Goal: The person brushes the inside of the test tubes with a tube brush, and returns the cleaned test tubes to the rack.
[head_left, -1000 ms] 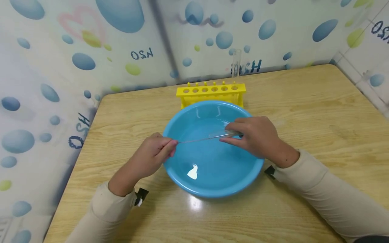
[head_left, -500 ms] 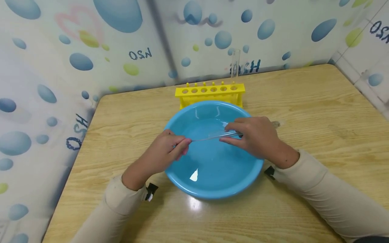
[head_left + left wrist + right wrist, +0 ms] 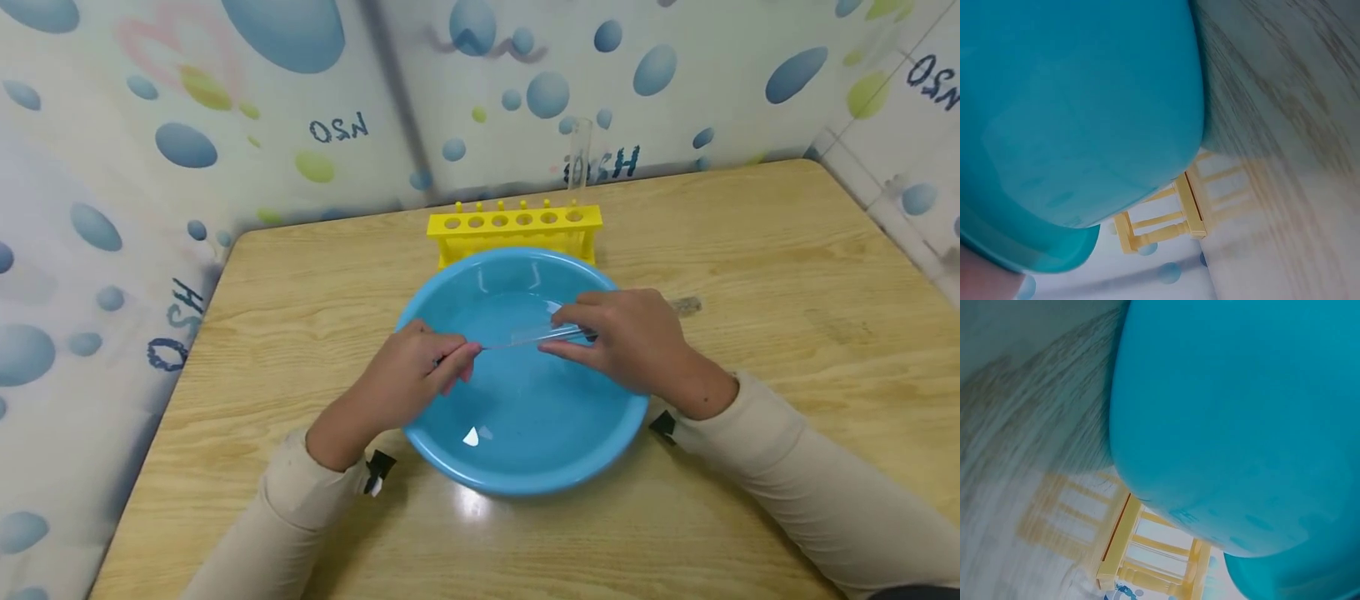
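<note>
Over the blue basin [image 3: 525,479], my left hand [image 3: 405,379] grips the thin wire handle of a test tube brush. The wire runs right into a clear glass test tube [image 3: 543,334], held nearly level by my right hand [image 3: 626,342] between thumb and fingers. Beyond the back of my right hand, the brush's greyish bristle end [image 3: 686,306] shows; the middle of the tube is hidden by the hand. Water appears to lie in the basin. Both wrist views show mainly the basin's outer wall [image 3: 1097,112].
Behind the basin stands a yellow test tube rack [image 3: 517,221], with another clear test tube [image 3: 579,158] upright at its right end. All rest on a wooden table [image 3: 750,250] against a wall with printed bubbles [image 3: 547,94].
My left hand has moved right, nearer the right hand, pushing the brush deeper into the tube. The bristle end now shows past my right hand, which has stayed nearly still.
</note>
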Demonstrator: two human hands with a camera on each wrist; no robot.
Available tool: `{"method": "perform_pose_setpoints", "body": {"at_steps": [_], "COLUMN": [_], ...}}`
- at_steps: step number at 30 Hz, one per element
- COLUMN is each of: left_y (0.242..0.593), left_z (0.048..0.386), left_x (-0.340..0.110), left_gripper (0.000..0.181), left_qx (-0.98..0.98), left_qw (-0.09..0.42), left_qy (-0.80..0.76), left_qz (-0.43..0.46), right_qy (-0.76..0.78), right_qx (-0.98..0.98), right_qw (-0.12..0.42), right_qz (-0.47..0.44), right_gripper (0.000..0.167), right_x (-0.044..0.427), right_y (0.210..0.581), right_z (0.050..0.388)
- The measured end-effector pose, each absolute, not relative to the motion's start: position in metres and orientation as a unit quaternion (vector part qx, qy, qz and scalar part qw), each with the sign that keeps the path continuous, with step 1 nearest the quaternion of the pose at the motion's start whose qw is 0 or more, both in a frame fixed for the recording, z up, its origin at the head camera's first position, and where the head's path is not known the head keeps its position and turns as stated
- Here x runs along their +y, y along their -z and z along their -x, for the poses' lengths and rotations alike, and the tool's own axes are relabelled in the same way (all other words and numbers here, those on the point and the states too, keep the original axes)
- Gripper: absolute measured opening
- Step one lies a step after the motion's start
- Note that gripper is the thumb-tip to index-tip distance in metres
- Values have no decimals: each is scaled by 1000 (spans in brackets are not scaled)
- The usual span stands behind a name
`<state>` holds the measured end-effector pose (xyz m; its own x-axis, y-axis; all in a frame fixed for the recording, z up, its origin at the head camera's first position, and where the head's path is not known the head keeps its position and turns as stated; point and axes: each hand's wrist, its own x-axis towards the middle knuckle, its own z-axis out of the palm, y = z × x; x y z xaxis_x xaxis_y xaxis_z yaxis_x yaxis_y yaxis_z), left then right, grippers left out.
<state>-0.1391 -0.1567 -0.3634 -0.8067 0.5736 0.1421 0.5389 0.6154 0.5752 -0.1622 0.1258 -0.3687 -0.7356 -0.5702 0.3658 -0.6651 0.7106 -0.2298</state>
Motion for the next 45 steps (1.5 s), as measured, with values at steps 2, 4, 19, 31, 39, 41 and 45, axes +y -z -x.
{"method": "perform_pose_setpoints", "body": {"at_steps": [2, 4, 19, 31, 39, 41, 45], "left_y": [363, 362, 363, 359, 367, 368, 365], "left_z": [138, 137, 138, 137, 134, 133, 131], "left_x": [-157, -157, -160, -162, -157, -156, -156], "left_gripper": [32, 31, 16, 25, 13, 15, 16], "left_qx": [899, 901, 882, 854, 873, 888, 911], "left_qw": [26, 14, -11, 63, -41, -73, -173], "left_qy": [-323, -336, -407, -465, -412, -361, -208], "left_qz": [-296, -274, -237, -226, -257, -276, -312], "right_qy": [-184, -191, -212, -209, -214, -216, -215], "right_qx": [-912, -911, -908, -908, -914, -914, -914], "right_qw": [139, 144, 151, 153, 159, 157, 155], "right_qz": [-338, -335, -329, -330, -306, -305, -306], "right_gripper": [34, 34, 30, 33, 33, 33, 34], "right_x": [126, 127, 129, 127, 127, 127, 127], "right_y": [368, 368, 370, 370, 369, 370, 370], "right_z": [162, 162, 164, 160, 161, 160, 160]}}
